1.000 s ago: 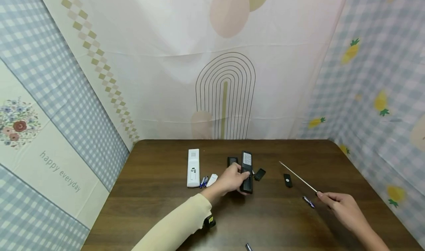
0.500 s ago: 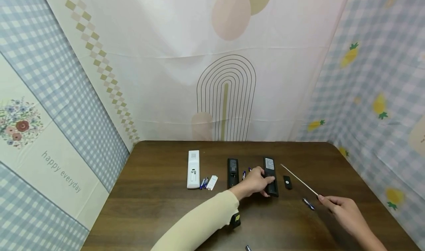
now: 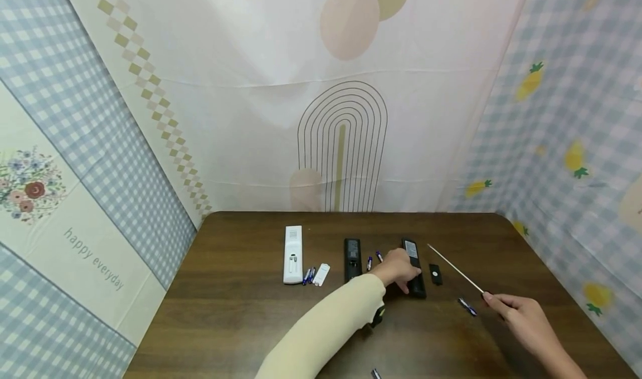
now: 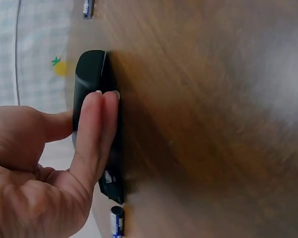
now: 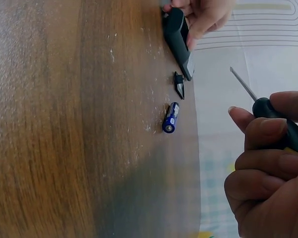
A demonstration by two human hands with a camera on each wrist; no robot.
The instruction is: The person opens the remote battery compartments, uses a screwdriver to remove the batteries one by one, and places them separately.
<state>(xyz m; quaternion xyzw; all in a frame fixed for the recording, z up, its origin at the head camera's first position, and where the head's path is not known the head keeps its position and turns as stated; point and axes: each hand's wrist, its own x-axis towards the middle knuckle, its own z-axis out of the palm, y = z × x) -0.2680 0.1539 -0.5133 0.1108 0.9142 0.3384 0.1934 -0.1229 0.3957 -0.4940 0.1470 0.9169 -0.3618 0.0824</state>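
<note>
In the head view my left hand (image 3: 399, 268) grips a black remote control (image 3: 417, 287) by its sides, with the battery compartment side up. Left wrist view: thumb and fingers lie on opposite sides of that remote (image 4: 89, 72), which is on or just over the table. My right hand (image 3: 521, 319) holds a screwdriver (image 3: 457, 271) above the table at the right. Its dark handle (image 5: 263, 109) is wrapped by the fingers in the right wrist view, and the shaft points away, touching nothing. A small black battery cover (image 3: 435, 274) lies just right of the held remote.
A white remote (image 3: 293, 256), its white cover (image 3: 321, 275) and blue batteries (image 3: 309, 276) lie at left. Another black remote (image 3: 353, 256) lies mid-table, with a battery (image 3: 369, 263) beside it. One battery (image 3: 467, 306) lies near my right hand, another (image 3: 376, 374) at the front.
My left hand has carried the black remote rightward, from beside the other black remote to beside the small cover. My right hand and the screwdriver have hardly moved.
</note>
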